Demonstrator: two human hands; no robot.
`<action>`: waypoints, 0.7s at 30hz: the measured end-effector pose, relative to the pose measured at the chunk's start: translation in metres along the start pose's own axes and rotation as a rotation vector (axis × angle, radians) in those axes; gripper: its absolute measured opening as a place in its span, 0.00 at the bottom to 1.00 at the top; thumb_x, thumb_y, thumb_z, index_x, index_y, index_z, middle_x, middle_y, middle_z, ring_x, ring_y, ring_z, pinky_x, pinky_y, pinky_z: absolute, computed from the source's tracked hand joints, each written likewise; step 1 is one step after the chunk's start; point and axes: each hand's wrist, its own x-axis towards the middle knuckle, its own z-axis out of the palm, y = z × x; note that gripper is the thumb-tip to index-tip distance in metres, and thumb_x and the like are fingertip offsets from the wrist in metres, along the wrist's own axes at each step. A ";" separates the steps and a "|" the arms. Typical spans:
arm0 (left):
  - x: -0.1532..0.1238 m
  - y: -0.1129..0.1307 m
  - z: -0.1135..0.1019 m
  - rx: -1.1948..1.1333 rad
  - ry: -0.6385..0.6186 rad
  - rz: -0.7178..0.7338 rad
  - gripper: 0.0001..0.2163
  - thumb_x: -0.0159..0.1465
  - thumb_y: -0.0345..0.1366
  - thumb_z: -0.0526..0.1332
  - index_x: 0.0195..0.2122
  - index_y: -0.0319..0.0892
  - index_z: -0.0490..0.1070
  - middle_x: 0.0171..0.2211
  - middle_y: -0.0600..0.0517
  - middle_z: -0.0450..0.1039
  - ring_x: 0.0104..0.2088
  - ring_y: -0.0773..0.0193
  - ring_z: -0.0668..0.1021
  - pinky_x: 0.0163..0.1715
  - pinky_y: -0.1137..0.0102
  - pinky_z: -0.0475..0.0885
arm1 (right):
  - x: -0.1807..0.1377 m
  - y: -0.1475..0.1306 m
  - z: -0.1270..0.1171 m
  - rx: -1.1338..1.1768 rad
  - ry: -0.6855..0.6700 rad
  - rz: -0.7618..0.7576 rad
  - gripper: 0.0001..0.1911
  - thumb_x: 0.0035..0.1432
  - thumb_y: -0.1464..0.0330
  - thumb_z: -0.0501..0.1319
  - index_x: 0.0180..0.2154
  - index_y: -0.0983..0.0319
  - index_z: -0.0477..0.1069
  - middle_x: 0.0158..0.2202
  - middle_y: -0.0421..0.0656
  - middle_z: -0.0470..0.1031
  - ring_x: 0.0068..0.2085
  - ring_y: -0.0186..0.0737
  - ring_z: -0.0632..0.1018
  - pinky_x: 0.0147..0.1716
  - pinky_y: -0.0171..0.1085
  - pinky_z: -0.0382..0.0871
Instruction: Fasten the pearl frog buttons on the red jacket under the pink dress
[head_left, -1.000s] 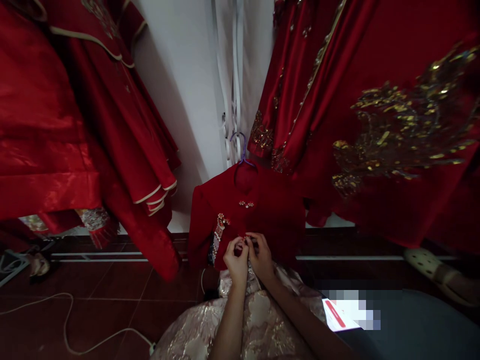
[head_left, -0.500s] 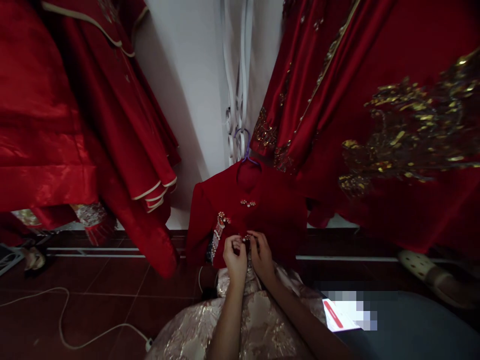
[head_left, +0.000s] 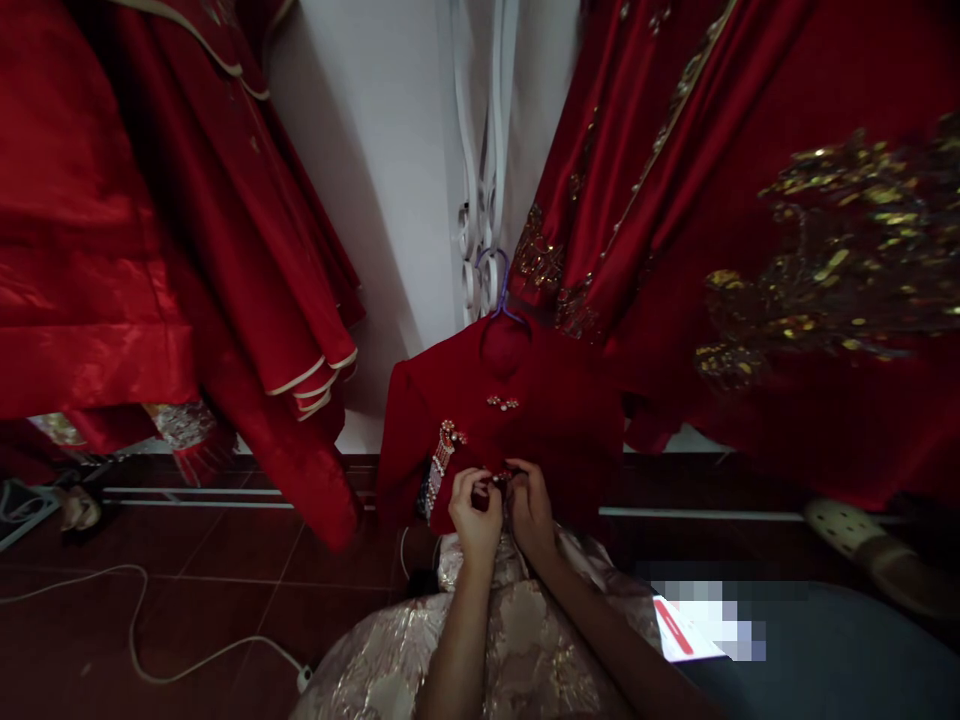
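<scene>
A red jacket (head_left: 562, 400) hangs on a purple hanger (head_left: 502, 285) straight ahead of me. Its front carries a beaded clasp (head_left: 502, 403) near the collar and a dangling beaded brooch (head_left: 441, 465) on the left side. A second, lower clasp (head_left: 498, 478) lies between my fingertips. My left hand (head_left: 475, 510) is closed in a pinch at the left end of this lower clasp. From the other side, my right hand (head_left: 531, 505) has its fingers bent and closed on the clasp's right end. The fingers partly hide the clasp and the cloth around it.
Red garments (head_left: 247, 250) hang at left, and a red gown (head_left: 825, 60) with gold sequins at right. Patterned pale fabric (head_left: 375, 660) lies under my forearms. A lit phone (head_left: 690, 630), a white cable (head_left: 135, 630) and a perforated clog (head_left: 832, 525) are also around.
The view has shifted slightly, so most things sit a little further right. Both hands stay at the lower clasp, and the left hand's fingers have moved a little.
</scene>
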 end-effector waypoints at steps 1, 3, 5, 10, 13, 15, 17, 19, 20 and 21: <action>0.000 0.000 0.000 0.007 -0.009 0.008 0.09 0.55 0.30 0.57 0.36 0.41 0.72 0.35 0.48 0.70 0.33 0.66 0.73 0.34 0.71 0.69 | 0.000 0.000 0.000 0.003 -0.013 0.017 0.15 0.56 0.70 0.47 0.45 0.62 0.64 0.38 0.45 0.69 0.36 0.38 0.70 0.38 0.39 0.65; -0.001 0.000 0.000 0.020 -0.031 0.018 0.09 0.55 0.32 0.59 0.37 0.42 0.73 0.34 0.49 0.71 0.34 0.65 0.74 0.36 0.70 0.70 | 0.000 0.001 0.000 0.008 -0.031 0.048 0.15 0.56 0.70 0.47 0.45 0.62 0.63 0.39 0.45 0.68 0.37 0.38 0.69 0.40 0.40 0.64; 0.000 0.001 0.000 0.027 -0.040 0.017 0.09 0.55 0.34 0.60 0.37 0.42 0.74 0.33 0.49 0.72 0.35 0.64 0.74 0.37 0.69 0.70 | 0.000 0.002 0.000 0.014 -0.034 0.062 0.15 0.56 0.70 0.47 0.44 0.62 0.63 0.39 0.46 0.68 0.37 0.38 0.69 0.40 0.40 0.64; 0.003 0.002 0.000 -0.026 -0.012 -0.004 0.09 0.56 0.39 0.61 0.34 0.41 0.75 0.36 0.47 0.72 0.37 0.63 0.74 0.37 0.70 0.70 | 0.000 0.003 0.000 0.013 -0.027 0.037 0.15 0.56 0.70 0.47 0.44 0.62 0.62 0.39 0.46 0.68 0.38 0.39 0.70 0.40 0.41 0.65; 0.004 0.003 0.000 -0.052 -0.036 -0.022 0.09 0.56 0.40 0.61 0.34 0.40 0.74 0.35 0.47 0.72 0.34 0.65 0.74 0.35 0.71 0.70 | 0.000 0.003 0.000 0.005 -0.013 0.018 0.14 0.55 0.71 0.47 0.43 0.62 0.63 0.39 0.46 0.68 0.39 0.40 0.70 0.41 0.41 0.65; 0.004 0.003 0.000 -0.040 -0.051 -0.036 0.10 0.56 0.39 0.60 0.35 0.40 0.73 0.34 0.47 0.72 0.32 0.66 0.74 0.33 0.71 0.70 | 0.000 0.004 0.001 0.009 -0.017 0.021 0.13 0.55 0.71 0.47 0.43 0.62 0.63 0.39 0.46 0.68 0.39 0.40 0.70 0.41 0.41 0.65; 0.004 0.003 0.001 -0.029 -0.054 -0.051 0.10 0.56 0.39 0.60 0.36 0.39 0.72 0.34 0.48 0.72 0.30 0.67 0.74 0.32 0.72 0.70 | 0.000 0.005 0.001 0.021 -0.027 0.032 0.13 0.55 0.71 0.47 0.43 0.62 0.63 0.39 0.46 0.68 0.39 0.39 0.70 0.41 0.41 0.65; 0.003 0.002 0.002 -0.017 -0.043 -0.071 0.11 0.56 0.40 0.60 0.36 0.39 0.72 0.32 0.48 0.72 0.29 0.67 0.74 0.32 0.72 0.70 | 0.001 0.006 0.002 0.027 -0.032 0.037 0.13 0.55 0.71 0.48 0.42 0.62 0.63 0.38 0.46 0.68 0.38 0.39 0.71 0.40 0.40 0.65; 0.003 0.002 0.002 -0.011 -0.032 -0.084 0.11 0.56 0.40 0.61 0.36 0.39 0.72 0.31 0.49 0.72 0.28 0.67 0.74 0.31 0.72 0.71 | 0.001 0.007 0.002 0.023 -0.035 0.036 0.13 0.54 0.71 0.48 0.42 0.62 0.63 0.37 0.45 0.68 0.37 0.38 0.71 0.39 0.40 0.66; 0.003 0.001 0.003 -0.008 -0.023 -0.098 0.11 0.55 0.40 0.61 0.35 0.39 0.72 0.30 0.49 0.72 0.28 0.68 0.74 0.30 0.72 0.71 | 0.002 0.007 0.002 0.015 -0.038 0.032 0.13 0.53 0.71 0.49 0.42 0.62 0.63 0.36 0.45 0.68 0.35 0.38 0.70 0.37 0.39 0.66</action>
